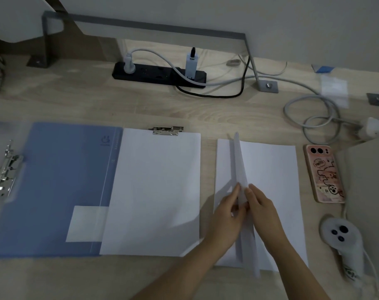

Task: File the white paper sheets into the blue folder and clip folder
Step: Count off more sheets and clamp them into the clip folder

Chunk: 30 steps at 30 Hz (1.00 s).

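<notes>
Pinching 1 raised white sheet (240, 169), left hand (226, 215) and right hand (263, 210) meet.

Home office desk: wood-grain desktop (76, 98), power strip (158, 74), phone (323, 173), tangled cables (314, 113).

Two bare forearms entering from bottom edge. No sleeves visible. Left hand (224, 219) and right hand (264, 213) bare: no rings, watch, gloves. Fingernails short, unpainted.
</notes>
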Each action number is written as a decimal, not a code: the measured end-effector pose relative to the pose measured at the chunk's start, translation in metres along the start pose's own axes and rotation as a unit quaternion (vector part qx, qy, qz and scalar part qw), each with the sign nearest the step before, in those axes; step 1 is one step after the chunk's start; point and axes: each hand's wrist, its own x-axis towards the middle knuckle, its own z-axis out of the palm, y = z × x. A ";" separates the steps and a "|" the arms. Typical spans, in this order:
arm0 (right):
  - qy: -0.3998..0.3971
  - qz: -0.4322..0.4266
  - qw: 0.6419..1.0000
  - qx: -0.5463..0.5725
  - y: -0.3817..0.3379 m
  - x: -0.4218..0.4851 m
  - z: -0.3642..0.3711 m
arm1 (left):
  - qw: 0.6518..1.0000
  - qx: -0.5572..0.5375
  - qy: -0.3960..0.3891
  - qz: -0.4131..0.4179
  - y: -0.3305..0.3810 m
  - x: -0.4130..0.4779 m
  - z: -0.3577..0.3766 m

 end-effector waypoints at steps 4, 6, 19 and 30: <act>-0.020 0.014 1.000 0.003 0.012 0.004 0.001 | 1.000 0.003 0.007 0.001 -0.002 0.003 -0.002; -0.019 0.015 1.000 0.007 0.017 0.005 0.000 | 1.000 0.005 0.008 0.000 -0.002 0.004 -0.003; -0.010 0.003 1.000 0.024 0.017 0.005 0.000 | 0.999 0.027 0.012 0.030 -0.004 0.005 -0.007; 0.004 -0.005 1.000 -0.002 0.018 0.006 0.006 | 0.999 0.040 0.013 0.015 -0.010 0.008 -0.006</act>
